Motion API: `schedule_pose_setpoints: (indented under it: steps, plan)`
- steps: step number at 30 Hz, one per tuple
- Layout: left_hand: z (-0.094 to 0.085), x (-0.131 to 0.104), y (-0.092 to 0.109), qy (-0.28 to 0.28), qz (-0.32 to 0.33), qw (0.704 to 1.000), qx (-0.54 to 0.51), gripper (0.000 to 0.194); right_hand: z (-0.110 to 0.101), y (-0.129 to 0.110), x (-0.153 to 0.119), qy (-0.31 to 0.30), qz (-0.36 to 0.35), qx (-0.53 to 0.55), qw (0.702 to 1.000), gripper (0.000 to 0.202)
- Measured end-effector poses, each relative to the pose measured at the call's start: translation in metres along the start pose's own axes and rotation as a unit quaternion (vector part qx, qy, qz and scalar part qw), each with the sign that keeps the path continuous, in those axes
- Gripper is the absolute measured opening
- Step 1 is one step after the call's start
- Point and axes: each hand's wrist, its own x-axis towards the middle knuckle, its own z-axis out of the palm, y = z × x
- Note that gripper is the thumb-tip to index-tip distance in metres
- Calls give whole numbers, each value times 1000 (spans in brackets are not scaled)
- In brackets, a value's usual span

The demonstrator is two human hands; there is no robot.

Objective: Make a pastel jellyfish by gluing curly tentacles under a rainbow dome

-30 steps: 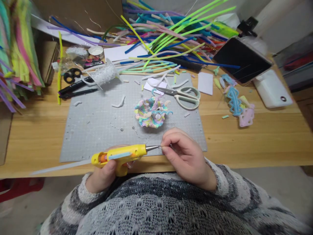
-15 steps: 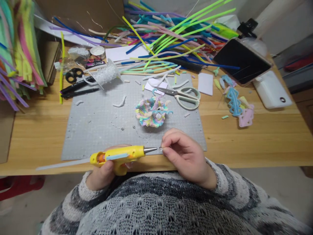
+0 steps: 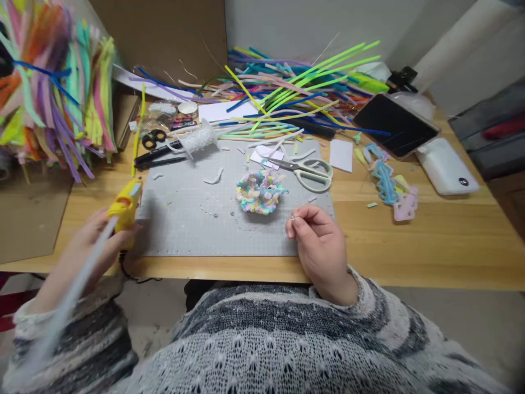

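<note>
My left hand [image 3: 96, 241] grips a yellow glue gun [image 3: 124, 210] at the left edge of the mat, its nozzle turned away from me. A long translucent glue stick [image 3: 77, 290] sticks out of the gun's back toward me. Over the mat's front right part, my right hand [image 3: 322, 246] pinches a tiny thing between thumb and forefinger; it is too small to make out. Just beyond that hand sits a pastel ruffled pipe-cleaner piece [image 3: 261, 191]. Two thin bits of chain [image 3: 241, 223] lie on the grey cutting mat [image 3: 184, 230] nearby.
Scissors [image 3: 311, 174] lie behind the ruffled piece. A spool [image 3: 199, 141] and black pens [image 3: 162, 158] rest at the back left. Many pipe cleaners [image 3: 295, 93] heap along the back. A tablet [image 3: 396, 125], white power bank [image 3: 448, 167] and pastel pieces [image 3: 385, 183] occupy the right.
My left hand has carried the glue gun left, away from my right hand, and turned it to point forward. My right hand has shifted slightly right and forward, still pinching. The view has shifted.
</note>
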Motion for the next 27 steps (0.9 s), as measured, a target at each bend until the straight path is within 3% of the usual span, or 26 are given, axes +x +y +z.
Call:
schedule_pose_setpoints:
  steps: [4, 9, 12, 15, 16, 17, 18, 19, 20, 22, 24, 27]
  plan:
    - [4, 8, 1, -15, -69, 984, 165, 49, 1, 2, 4, 15, 0, -1, 1000, 5]
    - [12, 12, 4, 8, -23, 976, 216, 55, -3, 2, 7, 26, -2, 7, 1000, 7]
    - [13, 0, 18, 23, -33, 971, 235, 65, -9, -3, 10, 28, 62, 55, 996, 10]
    - [8, -26, 38, 120, 21, 973, 197, 70, -15, -11, 12, 32, 165, 133, 977, 13]
    - [5, -36, 42, 82, 54, 985, 140, 70, -17, -13, 12, 30, 190, 156, 969, 13]
    - [1, -45, 44, -5, 81, 994, 67, 68, -19, -14, 12, 26, 208, 175, 962, 13]
    - [-3, -51, 44, -133, 92, 986, 33, 66, -20, -15, 11, 22, 218, 188, 957, 13]
    - [-8, -56, 42, -219, 111, 969, 28, 66, -21, -16, 10, 18, 223, 197, 954, 13]
    - [-12, -59, 40, -256, 107, 960, 34, 66, -22, -15, 9, 17, 226, 204, 952, 12]
    - [-17, -59, 39, -276, 82, 958, 12, 68, -22, -14, 8, 15, 239, 216, 947, 12]
    - [-14, -53, 46, -268, 47, 958, -90, 68, -21, -13, 7, 7, 261, 226, 939, 12]
    - [13, -30, 73, -261, -5, 914, -309, 64, -15, -13, 7, -11, 278, 235, 931, 13]
